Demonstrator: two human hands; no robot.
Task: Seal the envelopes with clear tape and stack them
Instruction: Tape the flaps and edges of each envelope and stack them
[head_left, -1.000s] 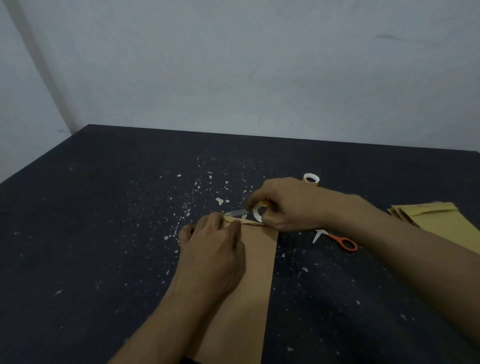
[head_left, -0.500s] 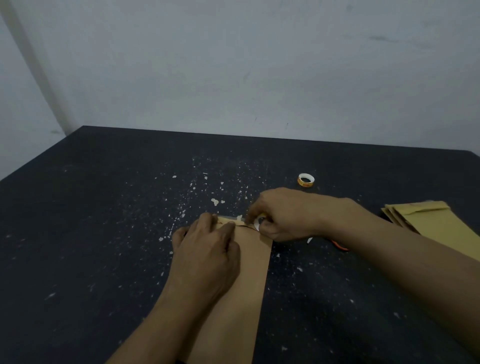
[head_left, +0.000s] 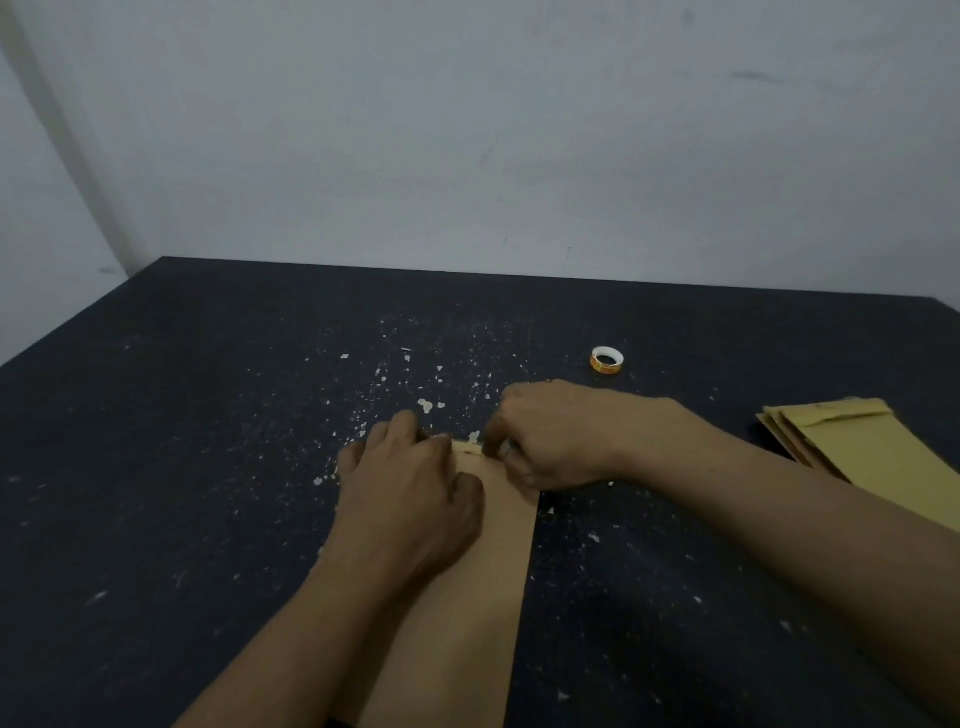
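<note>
A person's left hand (head_left: 410, 488) presses on the far end of a brown envelope (head_left: 483, 597) lying on a dark table (head_left: 182, 441), fingers close together. The right hand (head_left: 550, 436) pinches a pale item (head_left: 507, 446) at the envelope's far edge. A tape roll (head_left: 607, 360) sits beyond the envelope, and stacked envelopes (head_left: 857, 447) lie well to its right.

Single head-worn wide-angle view, looking forward and down across the black table (head_left: 156, 441) toward the grey wall (head_left: 467, 130) behind it. Close in: both forearms enter from the bottom edge, and the left hand (head_left: 410, 488) and right hand (head_left: 556, 436) sit mid-frame. The table's far edge and the left room corner are in shot.
</note>
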